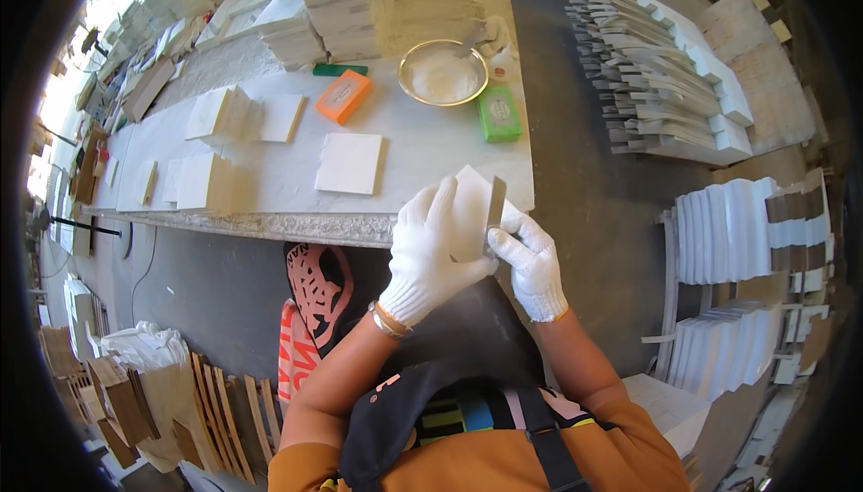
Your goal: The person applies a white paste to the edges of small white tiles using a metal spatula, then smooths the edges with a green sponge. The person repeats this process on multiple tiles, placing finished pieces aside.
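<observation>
Both my hands wear white knitted gloves. My left hand (427, 245) grips a white square tile (470, 188) held up in front of me at the table's near right corner. My right hand (529, 263) is closed on a putty knife (496, 201) with a flat grey blade. The blade stands upright against the tile's right side; its handle is mostly hidden in the glove. Another white tile (349, 164) lies flat on the table, left of my hands. Beyond them sits a metal bowl (442, 99) with white powder or paste inside.
A green block (500, 116) and an orange block (343, 96) lie near the bowl. Stacked white tiles (209, 182) stand along the table (297, 209) at left. Right of the aisle are racks of white slabs (724, 233) and a pile of grey-edged strips (638, 74).
</observation>
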The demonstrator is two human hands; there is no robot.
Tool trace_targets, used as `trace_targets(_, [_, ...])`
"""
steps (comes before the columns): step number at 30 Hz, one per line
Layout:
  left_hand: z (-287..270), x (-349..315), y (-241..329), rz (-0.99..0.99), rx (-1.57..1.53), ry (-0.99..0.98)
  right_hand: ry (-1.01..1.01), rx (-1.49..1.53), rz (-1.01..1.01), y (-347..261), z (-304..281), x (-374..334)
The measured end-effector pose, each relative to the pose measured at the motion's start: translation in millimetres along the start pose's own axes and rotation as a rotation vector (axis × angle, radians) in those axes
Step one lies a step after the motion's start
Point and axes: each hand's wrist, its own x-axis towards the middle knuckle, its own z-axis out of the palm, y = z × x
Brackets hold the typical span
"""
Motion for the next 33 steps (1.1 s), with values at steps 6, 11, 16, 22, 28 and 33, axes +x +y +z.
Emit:
trace_targets(6, [-30,-8,-41,-0.628,-1.122,-0.374,-0.221,-0.239,-0.087,-35,-1,5])
trace_targets(11, [-15,-18,-62,-0.667,-1.369,-0.32,-0.326,-0.355,-0.035,-37,15,29])
trace_targets(16, [-1,-13,-65,-0.666,-1.462,-0.203,-0.351,-0.36,-0.08,-29,19,59])
trace_targets(22, [7,-22,-64,-0.741,-1.479,-0.169,-0.15,-0.505,-0.019,-20,11,57])
trace_targets(28, [16,-30,-63,-0.743,-1.464,-0.147,0.066,-0.427,-0.169,3,12,61])
trace_targets(33, [15,-32,-55,-0.771,-1.374,-0.182,-0.015,-0.159,-0.064,6,19,73])
